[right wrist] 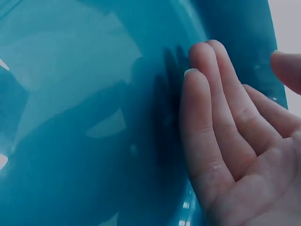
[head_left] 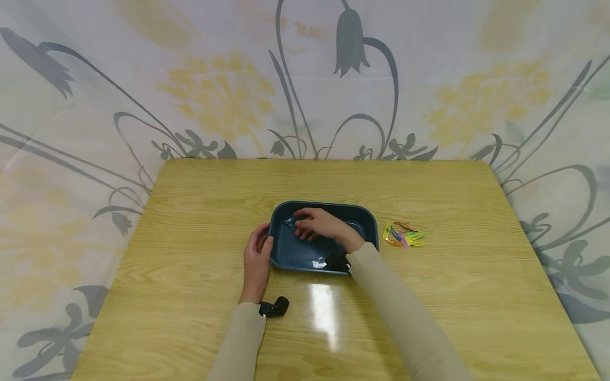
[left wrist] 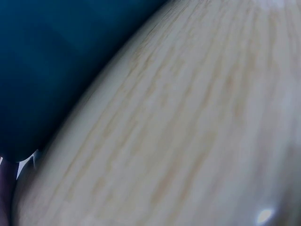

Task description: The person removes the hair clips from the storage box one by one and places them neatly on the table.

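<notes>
A dark blue rectangular plastic basin [head_left: 295, 259] rests on the wooden table. My left hand [head_left: 258, 259] holds its left wall, the thumb near the rim and the other fingers along the outside. Inside the basin, my right hand [head_left: 321, 223] reaches over the floor with relaxed, slightly bent fingers. The right wrist view shows those fingers [right wrist: 197, 122] side by side next to the blue basin wall, with nothing seen held in them. A faint light streak near the fingertips in the head view is too small to make out. In the left wrist view only the basin's outer side [left wrist: 56, 61] and the table appear.
Right of the basin lies a small pile of thin, brightly coloured pieces [head_left: 404, 235], which look like hair clips. The wood-grain table [head_left: 200, 201] meets a flower-patterned cloth [head_left: 305, 95] behind and at the sides. A black wrist camera [head_left: 275, 307] sits at the left cuff.
</notes>
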`<state>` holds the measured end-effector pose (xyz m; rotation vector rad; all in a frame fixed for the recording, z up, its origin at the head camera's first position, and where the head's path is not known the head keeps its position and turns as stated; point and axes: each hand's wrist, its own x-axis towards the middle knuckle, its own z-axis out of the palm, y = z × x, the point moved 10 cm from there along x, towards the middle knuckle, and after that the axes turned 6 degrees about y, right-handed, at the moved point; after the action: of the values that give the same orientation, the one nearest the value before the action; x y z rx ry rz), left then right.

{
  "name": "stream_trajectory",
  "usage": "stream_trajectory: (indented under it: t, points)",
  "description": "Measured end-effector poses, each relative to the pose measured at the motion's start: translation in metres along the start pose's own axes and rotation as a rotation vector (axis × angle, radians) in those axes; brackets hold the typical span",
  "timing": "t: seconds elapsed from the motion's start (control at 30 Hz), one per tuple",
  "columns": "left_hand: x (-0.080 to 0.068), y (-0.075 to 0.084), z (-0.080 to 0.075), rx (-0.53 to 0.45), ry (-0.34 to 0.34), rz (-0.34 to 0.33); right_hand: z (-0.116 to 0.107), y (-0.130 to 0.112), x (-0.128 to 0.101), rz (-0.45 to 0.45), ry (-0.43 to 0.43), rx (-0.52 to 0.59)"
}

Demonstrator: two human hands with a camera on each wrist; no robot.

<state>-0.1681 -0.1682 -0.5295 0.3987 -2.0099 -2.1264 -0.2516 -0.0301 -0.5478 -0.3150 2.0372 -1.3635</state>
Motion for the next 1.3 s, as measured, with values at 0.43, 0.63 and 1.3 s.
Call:
stream_trajectory:
  t: [0.43,0.63,1.3]
  points:
    - [0.001,0.0,0.001,0.001,0.0,0.013,0.012,0.009,0.012,0.053,-0.008,-0.019]
    - [0.001,0.001,0.002,-0.001,-0.005,0.019,0.012,0.007,0.016,0.048,0.01,-0.082]
    - [0.01,-0.026,-0.003,-0.009,0.012,0.024,0.01,0.0,0.012,0.054,0.074,-0.391]
